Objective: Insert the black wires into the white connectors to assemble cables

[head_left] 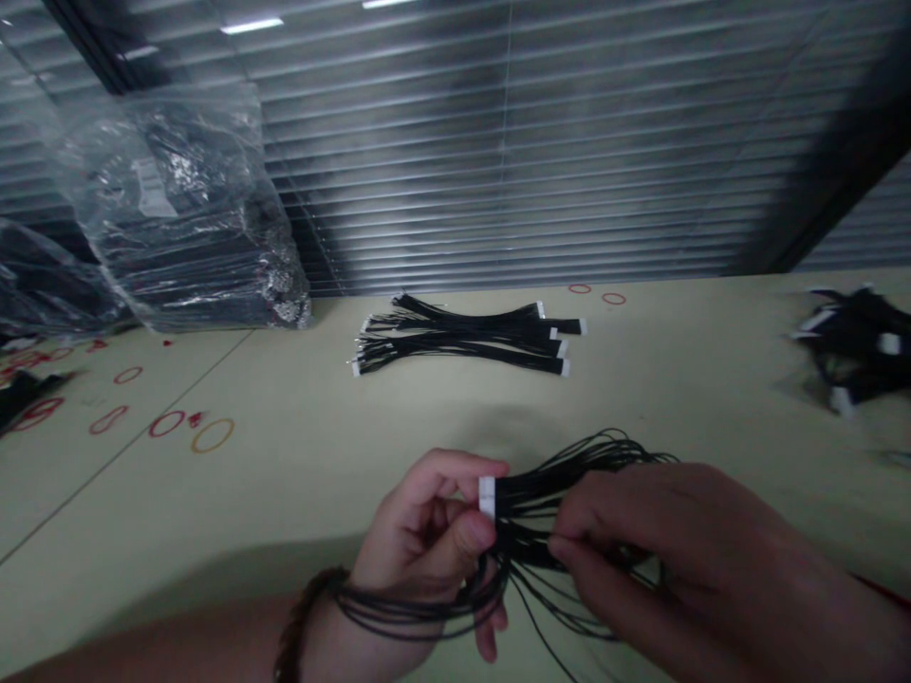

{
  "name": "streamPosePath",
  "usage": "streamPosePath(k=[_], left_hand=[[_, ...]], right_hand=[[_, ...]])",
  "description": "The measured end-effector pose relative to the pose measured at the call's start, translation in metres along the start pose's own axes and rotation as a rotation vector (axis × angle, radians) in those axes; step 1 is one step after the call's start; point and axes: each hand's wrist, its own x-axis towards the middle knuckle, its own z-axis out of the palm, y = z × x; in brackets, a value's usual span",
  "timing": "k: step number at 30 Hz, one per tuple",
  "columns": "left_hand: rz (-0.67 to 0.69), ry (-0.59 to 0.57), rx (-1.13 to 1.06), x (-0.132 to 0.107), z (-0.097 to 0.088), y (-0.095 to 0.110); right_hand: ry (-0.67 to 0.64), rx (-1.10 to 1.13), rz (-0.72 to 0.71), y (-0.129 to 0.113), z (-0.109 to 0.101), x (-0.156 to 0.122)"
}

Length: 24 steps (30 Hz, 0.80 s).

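Observation:
A bundle of thin black wires (569, 474) with a white connector (487, 496) at one end is held low in the middle of the view. My left hand (427, 541) pinches the white connector end between thumb and fingers, and loose wires loop under its wrist. My right hand (683, 550) is closed on the wires just to the right, fingertips pinched on the strands. Both hands hover just above the pale green table (299, 493).
A laid-out stack of black wire harnesses (462, 340) with white ends lies further back at centre. Clear plastic bags of harnesses (192, 218) stand at the back left. Red and yellow rubber bands (212, 435) dot the left side. Another wire pile (858, 346) sits far right.

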Motion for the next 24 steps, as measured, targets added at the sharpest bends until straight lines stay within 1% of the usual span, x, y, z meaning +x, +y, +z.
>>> streamPosePath(k=[6, 11, 14, 17, 20, 22, 24], left_hand=[[0.002, -0.013, 0.025, -0.001, 0.000, 0.000], [0.037, -0.075, 0.040, 0.001, 0.003, -0.003], [0.025, -0.079, 0.057, 0.001, 0.003, -0.004], [0.000, -0.019, 0.086, 0.001, 0.003, -0.004], [-0.037, 0.070, 0.121, 0.000, 0.003, -0.004], [-0.079, 0.103, 0.206, 0.002, 0.004, -0.005], [-0.089, 0.142, 0.356, 0.006, 0.004, -0.008]], right_hand=[[0.007, 0.021, -0.034, -0.001, -0.003, -0.002], [0.023, -0.028, 0.000, 0.000, 0.004, -0.006], [0.008, -0.068, -0.024, 0.000, 0.008, -0.007], [0.002, -0.151, -0.113, -0.001, 0.004, -0.003], [0.080, -0.272, -0.196, -0.002, -0.006, 0.004], [0.091, -0.296, -0.189, -0.001, -0.012, 0.009], [0.001, -0.246, -0.117, 0.001, -0.015, 0.012]])
